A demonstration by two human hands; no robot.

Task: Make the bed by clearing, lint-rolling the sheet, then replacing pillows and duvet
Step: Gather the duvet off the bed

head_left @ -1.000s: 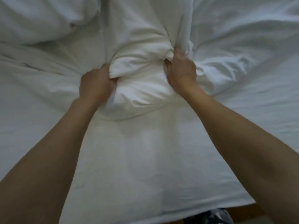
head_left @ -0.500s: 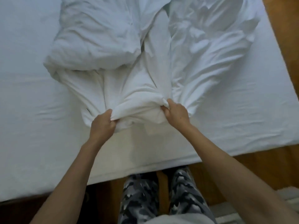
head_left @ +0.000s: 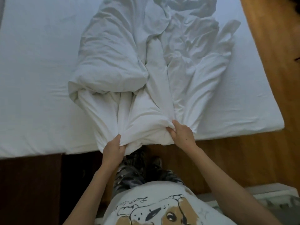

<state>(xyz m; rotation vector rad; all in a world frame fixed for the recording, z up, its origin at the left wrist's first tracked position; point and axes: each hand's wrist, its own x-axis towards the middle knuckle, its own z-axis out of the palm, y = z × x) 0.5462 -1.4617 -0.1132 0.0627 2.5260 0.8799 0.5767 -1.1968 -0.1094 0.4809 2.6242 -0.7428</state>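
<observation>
We had both hands closed on the duvet (head_left: 146, 75) at the bed's lower-centre edge: left hand (head_left: 113, 149), right hand (head_left: 182, 133). It looked soft, bulky and limp, so bunched handfuls seemed best.

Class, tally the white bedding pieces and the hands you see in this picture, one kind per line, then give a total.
Duvet: 1
Fitted sheet: 1
Hands, left hand and right hand, both gripping the duvet: 2
Total: 4
</observation>
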